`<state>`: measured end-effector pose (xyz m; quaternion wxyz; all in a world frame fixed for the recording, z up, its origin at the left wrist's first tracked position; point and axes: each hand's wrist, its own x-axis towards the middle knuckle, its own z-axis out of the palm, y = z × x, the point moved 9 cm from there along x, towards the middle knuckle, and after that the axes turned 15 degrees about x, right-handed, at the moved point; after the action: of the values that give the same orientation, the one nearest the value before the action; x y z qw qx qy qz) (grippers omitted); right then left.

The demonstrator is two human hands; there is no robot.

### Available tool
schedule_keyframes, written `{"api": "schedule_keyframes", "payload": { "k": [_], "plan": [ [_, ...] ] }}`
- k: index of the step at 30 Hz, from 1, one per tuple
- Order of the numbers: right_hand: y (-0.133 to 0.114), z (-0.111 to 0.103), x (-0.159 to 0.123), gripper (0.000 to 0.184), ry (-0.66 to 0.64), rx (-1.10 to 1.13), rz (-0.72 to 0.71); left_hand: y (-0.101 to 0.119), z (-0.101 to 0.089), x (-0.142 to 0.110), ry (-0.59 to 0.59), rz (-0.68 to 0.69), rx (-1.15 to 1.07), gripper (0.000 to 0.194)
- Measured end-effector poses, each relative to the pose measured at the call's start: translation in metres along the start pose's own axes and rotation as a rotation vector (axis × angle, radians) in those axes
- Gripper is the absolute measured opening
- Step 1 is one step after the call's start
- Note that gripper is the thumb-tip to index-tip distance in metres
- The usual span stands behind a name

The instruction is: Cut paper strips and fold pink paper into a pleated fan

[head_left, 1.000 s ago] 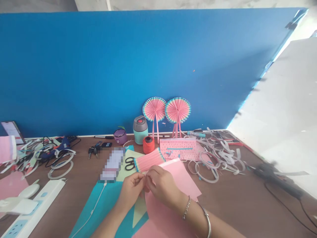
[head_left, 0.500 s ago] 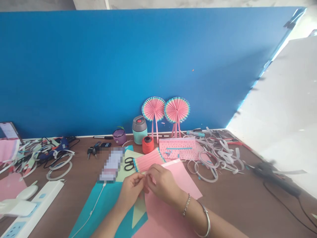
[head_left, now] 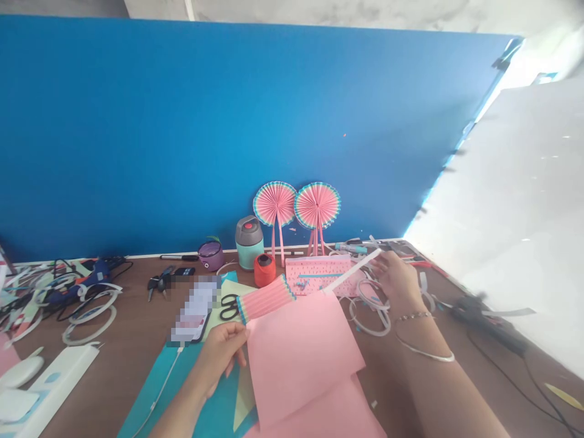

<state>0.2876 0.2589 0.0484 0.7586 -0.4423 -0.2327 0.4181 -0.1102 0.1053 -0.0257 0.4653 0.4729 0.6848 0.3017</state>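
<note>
My left hand (head_left: 227, 348) pinches the upper left corner of a pink paper sheet (head_left: 301, 353). A narrow white strip (head_left: 351, 272) runs from the sheet's top edge up to the right, and its far end is between the fingers of my right hand (head_left: 398, 277). Under the sheet lies another pink sheet (head_left: 337, 413), partly covered. Just beyond the held sheet is a pleated pink paper piece (head_left: 267, 298) with blue-green edges. Black-handled scissors (head_left: 229, 307) lie to its left, their blades hidden.
Two round pink paper fans (head_left: 276, 204) lean against the blue partition (head_left: 191, 134). Before them stand a teal-grey flask (head_left: 249, 243) and a red spool (head_left: 264, 271). Curled white strips (head_left: 374, 319) lie right, a phone (head_left: 194, 313) and a power strip (head_left: 59, 389) left.
My right hand has moved away to the right, drawing the white strip off the sheet's top edge. My left hand has shifted slightly left, and the sheet now lies more open to view.
</note>
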Motion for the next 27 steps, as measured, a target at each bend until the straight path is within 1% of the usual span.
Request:
{"api": "schedule_keyframes", "payload": {
  "k": [2,4,6,7,9,12,13,14,15,16,17,18,20,21,22,24,27],
  "plan": [
    [-0.002,-0.016,0.011,0.013,0.073,0.121,-0.061,-0.001,0.000,0.000,-0.015,0.006,0.031,0.035],
    [-0.005,-0.024,0.013,0.013,0.114,0.186,-0.146,-0.003,0.001,0.000,-0.033,0.014,0.058,0.033],
    [-0.009,-0.027,0.010,0.011,0.144,0.181,-0.231,-0.004,0.003,-0.001,-0.057,0.015,0.073,0.031],
    [-0.011,-0.027,0.008,0.010,0.148,0.136,-0.264,-0.005,0.004,-0.001,-0.069,0.013,0.078,0.030],
    [-0.018,-0.021,0.002,0.019,0.136,-0.071,-0.332,-0.006,0.007,-0.002,-0.092,0.003,0.093,0.029],
    [-0.028,0.001,-0.007,0.039,0.055,-0.557,-0.458,-0.006,0.011,-0.003,-0.117,-0.006,0.141,0.028],
    [-0.028,0.011,-0.011,0.041,-0.010,-0.715,-0.486,-0.005,0.012,-0.004,-0.118,-0.004,0.155,0.028],
    [-0.023,0.023,-0.015,0.038,-0.105,-0.849,-0.489,-0.004,0.013,-0.004,-0.118,-0.002,0.165,0.028],
    [-0.014,0.034,-0.020,0.031,-0.221,-0.954,-0.461,-0.004,0.013,-0.005,-0.116,0.001,0.171,0.028],
    [0.002,0.046,-0.027,0.021,-0.394,-1.051,-0.387,-0.003,0.014,-0.005,-0.114,0.002,0.173,0.028],
    [0.016,0.055,-0.037,0.013,-0.521,-1.087,-0.326,-0.003,0.014,-0.005,-0.111,0.004,0.172,0.029],
    [0.027,0.061,-0.047,0.011,-0.610,-1.103,-0.281,-0.003,0.014,-0.005,-0.111,0.005,0.170,0.029],
    [0.049,0.071,-0.070,0.016,-0.755,-1.133,-0.196,-0.003,0.015,-0.005,-0.113,0.010,0.169,0.030],
    [0.070,0.075,-0.087,0.018,-0.920,-1.241,-0.092,-0.004,0.015,-0.004,-0.120,0.011,0.175,0.031],
    [0.086,0.076,-0.101,0.016,-1.022,-1.367,-0.034,-0.005,0.016,-0.003,-0.129,0.013,0.187,0.032],
    [0.099,0.081,-0.115,0.004,-1.037,-1.436,-0.019,-0.007,0.017,-0.003,-0.145,0.009,0.221,0.034],
    [0.108,0.085,-0.124,0.010,-1.002,-1.523,-0.019,-0.006,0.015,-0.002,-0.129,0.018,0.253,0.037]
  ]
}}
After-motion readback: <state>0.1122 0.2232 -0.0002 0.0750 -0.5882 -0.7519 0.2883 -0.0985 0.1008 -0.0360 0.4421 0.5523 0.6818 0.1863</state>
